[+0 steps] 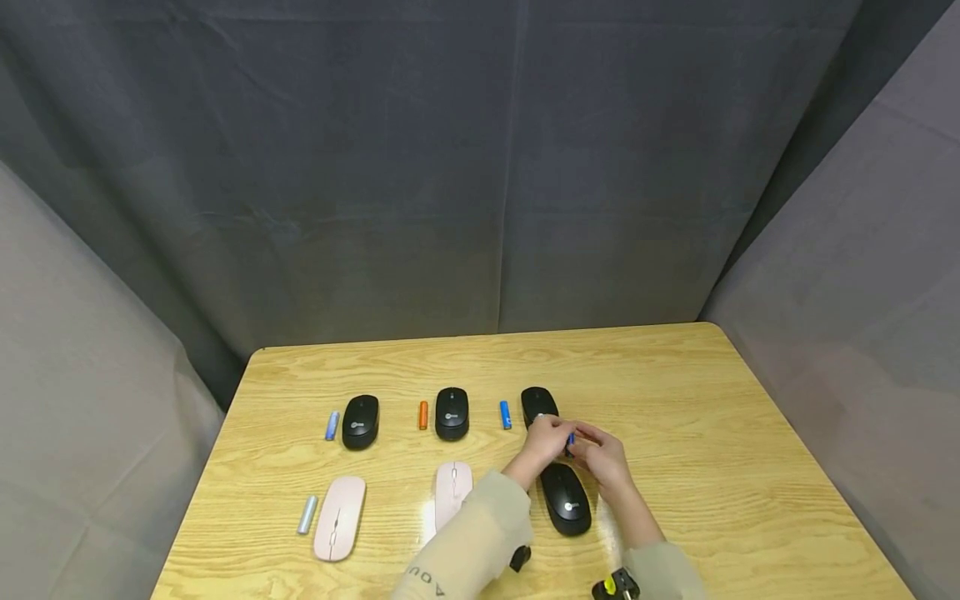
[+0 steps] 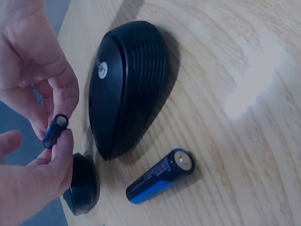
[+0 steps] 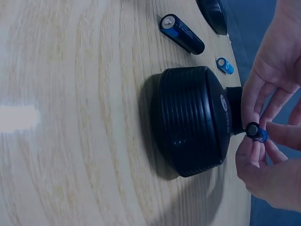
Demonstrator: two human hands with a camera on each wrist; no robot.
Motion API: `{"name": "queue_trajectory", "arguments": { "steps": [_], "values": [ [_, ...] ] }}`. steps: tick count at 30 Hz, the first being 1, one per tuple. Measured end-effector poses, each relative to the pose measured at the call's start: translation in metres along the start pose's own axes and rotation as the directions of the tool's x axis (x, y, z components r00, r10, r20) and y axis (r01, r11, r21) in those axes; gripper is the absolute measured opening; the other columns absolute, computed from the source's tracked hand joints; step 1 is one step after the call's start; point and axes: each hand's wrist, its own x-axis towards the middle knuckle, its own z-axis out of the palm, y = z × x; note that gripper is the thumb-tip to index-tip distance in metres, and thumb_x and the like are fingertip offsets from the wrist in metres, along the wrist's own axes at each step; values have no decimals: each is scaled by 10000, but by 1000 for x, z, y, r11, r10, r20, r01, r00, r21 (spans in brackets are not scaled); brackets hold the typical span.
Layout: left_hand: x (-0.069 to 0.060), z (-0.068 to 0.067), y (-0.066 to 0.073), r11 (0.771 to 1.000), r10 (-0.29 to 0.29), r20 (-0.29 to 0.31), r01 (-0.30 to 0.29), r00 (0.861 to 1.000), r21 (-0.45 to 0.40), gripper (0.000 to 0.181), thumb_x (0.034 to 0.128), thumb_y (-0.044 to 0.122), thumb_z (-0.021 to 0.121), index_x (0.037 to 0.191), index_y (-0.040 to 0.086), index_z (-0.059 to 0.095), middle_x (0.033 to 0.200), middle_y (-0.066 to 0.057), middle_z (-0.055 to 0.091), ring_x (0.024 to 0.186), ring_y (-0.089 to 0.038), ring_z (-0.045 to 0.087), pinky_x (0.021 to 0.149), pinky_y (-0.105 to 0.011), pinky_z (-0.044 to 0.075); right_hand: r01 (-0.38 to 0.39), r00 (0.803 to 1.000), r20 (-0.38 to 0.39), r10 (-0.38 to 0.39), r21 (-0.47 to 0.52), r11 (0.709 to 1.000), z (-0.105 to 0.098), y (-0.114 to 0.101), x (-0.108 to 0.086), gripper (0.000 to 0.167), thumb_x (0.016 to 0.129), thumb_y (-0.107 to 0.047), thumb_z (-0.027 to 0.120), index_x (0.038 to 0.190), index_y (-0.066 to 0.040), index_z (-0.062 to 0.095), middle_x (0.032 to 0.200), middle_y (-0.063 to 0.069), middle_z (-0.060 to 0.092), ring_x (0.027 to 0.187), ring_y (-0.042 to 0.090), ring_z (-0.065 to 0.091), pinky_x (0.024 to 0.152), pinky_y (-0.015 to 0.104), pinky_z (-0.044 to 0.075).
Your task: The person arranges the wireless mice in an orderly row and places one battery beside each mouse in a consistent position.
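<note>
Both hands meet above the table, pinching a dark blue battery [image 1: 571,439] between their fingertips. My left hand [image 1: 547,437] holds it from the left, and my right hand [image 1: 600,458] from the right. One end of this battery [image 3: 256,132] faces the camera in the right wrist view. Just below the hands lies a black mouse [image 1: 566,500]; behind them another black mouse [image 1: 539,403] is partly covered by the left hand. Beside the nearer mouse, a black-and-blue battery [image 2: 160,176] lies on the table, mostly hidden by the left arm in the head view.
On the wooden table [image 1: 750,500], black mice [image 1: 452,412] [image 1: 361,421] stand to the left, with a blue battery [image 1: 506,414], an orange battery [image 1: 423,415] and a light blue battery [image 1: 332,425]. Nearer are pink mice [image 1: 341,518] [image 1: 452,492] and a silvery battery [image 1: 307,514].
</note>
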Motion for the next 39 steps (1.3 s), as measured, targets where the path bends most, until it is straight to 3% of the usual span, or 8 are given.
{"name": "queue_trajectory", "arguments": {
  "steps": [5,11,14,18,24,29,33,39],
  "values": [
    [0,-10,-3,980,-71,33,76,997,-183,195,840,54,612,990,-69,618,838,-89,622,697,-216,647,645,-342,547,9,999,50,-11,55,998,6,-12,-8,463,843,98,512,1298,90,426,1260,267,433,911,138,595,736,188,497],
    [0,-27,-7,947,-78,83,100,994,-306,224,804,18,640,1008,-61,594,838,-79,621,649,-134,624,647,-357,549,49,987,146,-71,148,988,11,-18,-15,513,827,56,567,1305,111,387,1148,188,530,904,140,610,753,227,512],
    [-3,-37,-6,943,-65,96,92,993,-319,234,804,3,634,1023,-63,586,838,-88,624,641,-126,622,684,-405,543,62,978,189,-91,153,986,15,-20,-17,521,818,29,587,1297,101,396,1074,107,556,897,136,609,763,250,514],
    [-8,-52,-3,939,-61,89,88,994,-333,243,794,-11,652,1022,-62,586,844,-93,615,680,-176,635,746,-474,518,15,977,206,-51,171,985,24,-26,-20,508,811,41,586,1292,63,422,1047,81,563,887,147,609,784,289,511],
    [-15,-74,-2,934,-63,111,98,992,-344,224,800,-6,652,1009,-56,590,853,-81,559,681,-174,613,743,-450,525,-43,976,219,7,164,986,40,-33,-25,480,819,58,580,1276,20,438,1070,111,542,865,160,593,800,309,502],
    [-22,-89,-6,945,-51,95,79,994,-318,221,796,-11,654,1001,-68,591,859,-97,554,685,-150,607,720,-433,534,-38,969,247,-5,172,984,54,-34,-30,470,817,38,596,1263,8,452,1090,132,536,887,180,587,828,335,491],
    [-30,-102,-11,955,-31,61,48,998,-293,239,781,-21,667,1002,-78,597,879,-103,553,683,-148,596,660,-375,549,-26,966,256,-21,178,984,68,-33,-35,478,798,39,609,1252,18,460,1060,140,553,845,176,591,782,312,501],
    [-54,-129,-3,969,-1,42,11,999,-247,248,789,-34,640,1014,-119,577,905,-151,565,698,-144,573,700,-443,536,-12,963,267,-24,133,991,91,-33,-42,491,782,34,623,1247,28,467,1015,126,565,768,140,581,699,262,486]
  ]
}}
